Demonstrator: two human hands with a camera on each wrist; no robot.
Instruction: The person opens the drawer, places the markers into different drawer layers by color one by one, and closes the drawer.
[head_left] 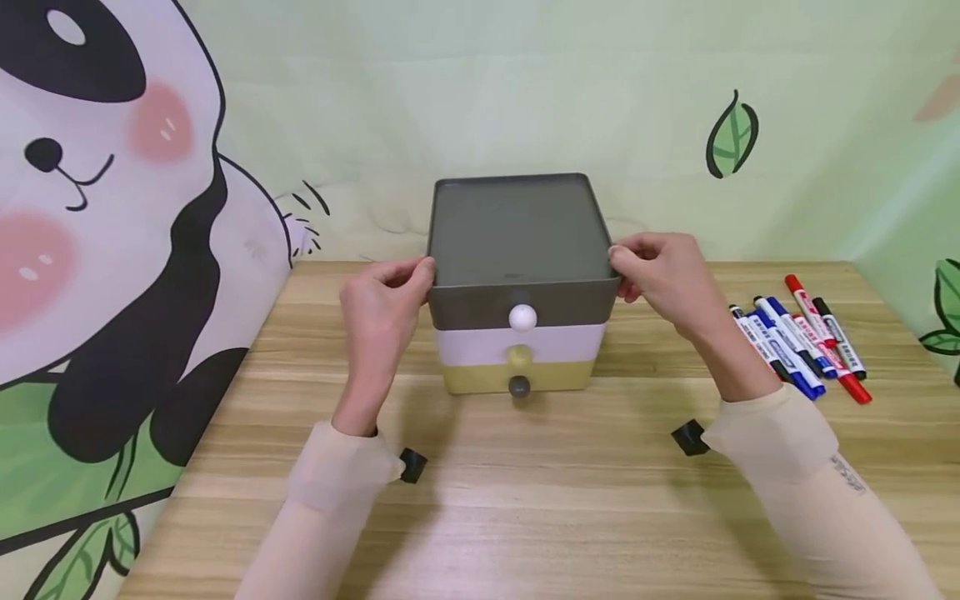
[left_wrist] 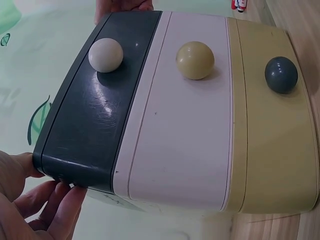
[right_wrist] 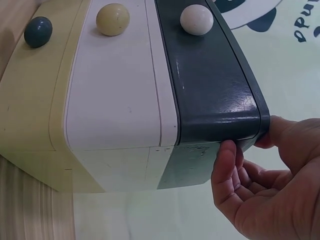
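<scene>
Looking at a three-tier mini drawer box (head_left: 519,287), standing upright on the wood-grain table (head_left: 525,500), centre of head view, just in front of the printed cloth backdrop (head_left: 487,100). Held at the top from both sides.

With left hand (head_left: 382,304): pinching the front-left upper corner, thumb at the rim, fingers bent against the side wall just below. With right hand (head_left: 663,275): pinching the right side near the front corner, thumb at the rim, fingertips on the side wall, remaining fingers curled in. Contact on the top tier only, as far as visible.

Stack from top down: dark grey drawer front (head_left: 472,310) with white round knob (head_left: 522,317); pale lilac drawer front (head_left: 480,344) with yellow-beige knob (head_left: 519,358); mustard drawer front (head_left: 472,379) with dark grey knob (head_left: 519,387). Flush on all three tiers in both wrist views. Capped by a flat dark grey top panel (head_left: 521,229) with low raised lip. Lightly scuffed on the dark front in left wrist view.

Off to the right on the table, well apart from the box and beside the right forearm: loose pile of whiteboard markers (head_left: 789,350), white barrels, red, blue and black caps, some overlapping.

Cream sleeves (head_left: 780,450) on both arms, small black block (head_left: 412,465) at each cuff. Printed on the backdrop: big cartoon panda (head_left: 112,233) at left, green leaf (head_left: 732,137) at upper right.
</scene>
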